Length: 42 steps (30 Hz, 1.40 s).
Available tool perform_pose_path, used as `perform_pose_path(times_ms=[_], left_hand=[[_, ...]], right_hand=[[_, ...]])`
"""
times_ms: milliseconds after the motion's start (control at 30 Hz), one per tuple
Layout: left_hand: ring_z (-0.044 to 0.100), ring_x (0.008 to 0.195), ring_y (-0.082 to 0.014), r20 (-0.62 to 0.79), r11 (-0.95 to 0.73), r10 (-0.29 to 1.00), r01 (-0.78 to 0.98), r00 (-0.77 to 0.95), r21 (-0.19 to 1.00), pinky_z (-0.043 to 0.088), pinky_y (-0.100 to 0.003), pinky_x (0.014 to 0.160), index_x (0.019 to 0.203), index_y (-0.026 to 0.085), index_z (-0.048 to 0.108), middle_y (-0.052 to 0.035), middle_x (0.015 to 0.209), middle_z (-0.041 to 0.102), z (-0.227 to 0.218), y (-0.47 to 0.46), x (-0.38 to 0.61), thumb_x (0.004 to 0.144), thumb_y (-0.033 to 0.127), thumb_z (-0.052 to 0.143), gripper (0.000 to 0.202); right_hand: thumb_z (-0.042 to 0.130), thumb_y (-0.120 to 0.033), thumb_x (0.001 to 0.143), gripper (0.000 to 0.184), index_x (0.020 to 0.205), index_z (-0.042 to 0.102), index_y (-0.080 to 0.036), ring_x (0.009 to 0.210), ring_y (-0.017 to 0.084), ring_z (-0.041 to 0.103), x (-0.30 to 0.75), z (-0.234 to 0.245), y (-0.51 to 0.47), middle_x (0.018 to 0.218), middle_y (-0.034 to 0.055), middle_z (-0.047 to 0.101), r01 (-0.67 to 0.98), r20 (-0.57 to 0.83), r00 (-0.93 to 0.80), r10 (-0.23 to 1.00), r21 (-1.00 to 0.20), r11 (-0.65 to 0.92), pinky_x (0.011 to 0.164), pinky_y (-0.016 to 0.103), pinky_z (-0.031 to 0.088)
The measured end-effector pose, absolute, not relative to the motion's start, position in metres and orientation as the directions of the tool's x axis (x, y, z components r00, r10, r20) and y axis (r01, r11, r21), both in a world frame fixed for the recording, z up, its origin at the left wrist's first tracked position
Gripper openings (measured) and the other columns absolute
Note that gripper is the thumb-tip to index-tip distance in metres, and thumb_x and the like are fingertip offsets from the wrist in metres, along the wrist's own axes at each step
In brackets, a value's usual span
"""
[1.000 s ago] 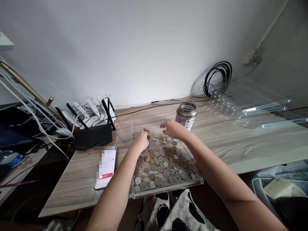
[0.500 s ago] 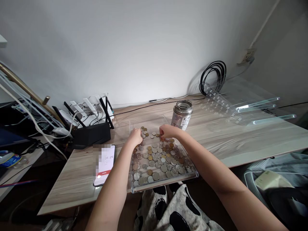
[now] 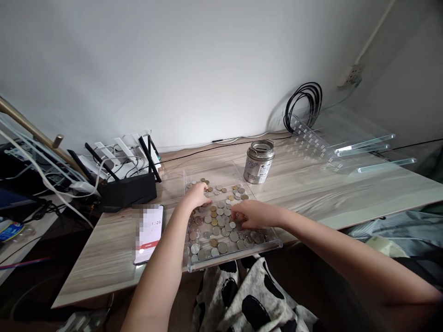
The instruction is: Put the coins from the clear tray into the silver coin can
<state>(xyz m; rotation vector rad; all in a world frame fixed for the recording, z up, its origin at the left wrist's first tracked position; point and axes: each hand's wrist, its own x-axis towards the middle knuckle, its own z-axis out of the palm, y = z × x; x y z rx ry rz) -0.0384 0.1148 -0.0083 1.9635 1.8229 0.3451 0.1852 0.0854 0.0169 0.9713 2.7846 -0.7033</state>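
Wood-grain desktop (image 3: 311,186) bears a clear tray (image 3: 242,254) of coins (image 3: 222,248), the left hand (image 3: 198,195) at its ten o'clock loosely spread, seemingly holding nothing, the right hand (image 3: 256,214) curled at three, its hold unclear; light, flat strokes should slide coins best.

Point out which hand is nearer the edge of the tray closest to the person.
The right hand, over the coins toward that edge of the clear tray; the left hand is farther back, at the tray's left side.
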Motion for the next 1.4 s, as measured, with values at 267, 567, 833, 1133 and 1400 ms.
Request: perform_pose_path(times_ms=[267, 567, 833, 1133, 1400], left_hand=[[0.055, 0.068, -0.0174, -0.165, -0.079, 0.971, 0.881, 0.175, 0.466, 0.040, -0.025, 0.062, 0.052, 0.018, 0.056, -0.0044, 0.068, 0.061, 0.002, 0.106, -0.031, 0.053, 0.013, 0.066, 0.011], [0.055, 0.065, -0.0153, -0.242, -0.080, 0.956, 0.940, 0.167, 0.332, 0.038, -0.022, 0.052, 0.080, 0.019, 0.059, -0.0060, 0.089, 0.061, 0.006, 0.099, -0.029, 0.050, 0.005, 0.060, 0.033], [0.054, 0.060, -0.0171, -0.290, -0.098, 0.940, 0.957, 0.180, 0.273, 0.037, -0.026, 0.053, 0.066, 0.016, 0.060, -0.0080, 0.075, 0.062, 0.016, 0.094, -0.021, 0.052, 0.002, 0.057, 0.020], [0.050, 0.051, -0.0154, -0.172, -0.089, 0.970, 0.910, 0.172, 0.404, 0.037, -0.028, 0.056, 0.044, 0.016, 0.054, -0.0060, 0.056, 0.057, 0.016, 0.089, -0.016, 0.050, -0.002, 0.056, 0.019], [0.052, 0.046, -0.0104, -0.182, 0.086, 0.960, 0.396, 0.211, 0.914, 0.042, -0.022, 0.048, 0.065, 0.014, 0.057, 0.0002, 0.054, 0.053, 0.007, 0.100, -0.005, 0.063, 0.007, 0.057, 0.008]], right_hand=[[0.059, -0.013, 0.059, 0.018, 0.076, 0.059, -0.016, 0.072, 0.014, 0.052, 0.191, 0.008, 0.075, 0.079, 0.0036, 0.060, 0.640, -0.201, -0.763, 0.614, -0.365, 0.676, 0.057, 0.020, 0.034], [0.056, -0.014, 0.060, 0.031, 0.091, 0.058, -0.018, 0.063, 0.012, 0.051, 0.180, 0.013, 0.068, 0.071, -0.0001, 0.061, 0.625, -0.269, -0.780, 0.565, -0.383, 0.680, 0.051, 0.020, 0.030], [0.056, -0.013, 0.059, 0.016, 0.075, 0.058, -0.017, 0.069, 0.013, 0.050, 0.177, 0.015, 0.064, 0.078, 0.0027, 0.059, 0.633, -0.279, -0.774, 0.568, -0.306, 0.711, 0.052, 0.021, 0.028], [0.056, -0.011, 0.059, 0.044, 0.102, 0.055, -0.021, 0.064, 0.013, 0.049, 0.164, 0.017, 0.070, 0.072, 0.0009, 0.058, 0.546, -0.283, -0.836, 0.469, -0.360, 0.756, 0.050, 0.021, 0.025], [0.060, -0.016, 0.058, 0.026, 0.083, 0.059, -0.017, 0.062, 0.013, 0.049, 0.159, 0.024, 0.070, 0.072, 0.0020, 0.058, 0.537, -0.362, -0.827, 0.430, -0.285, 0.794, 0.047, 0.022, 0.023]])
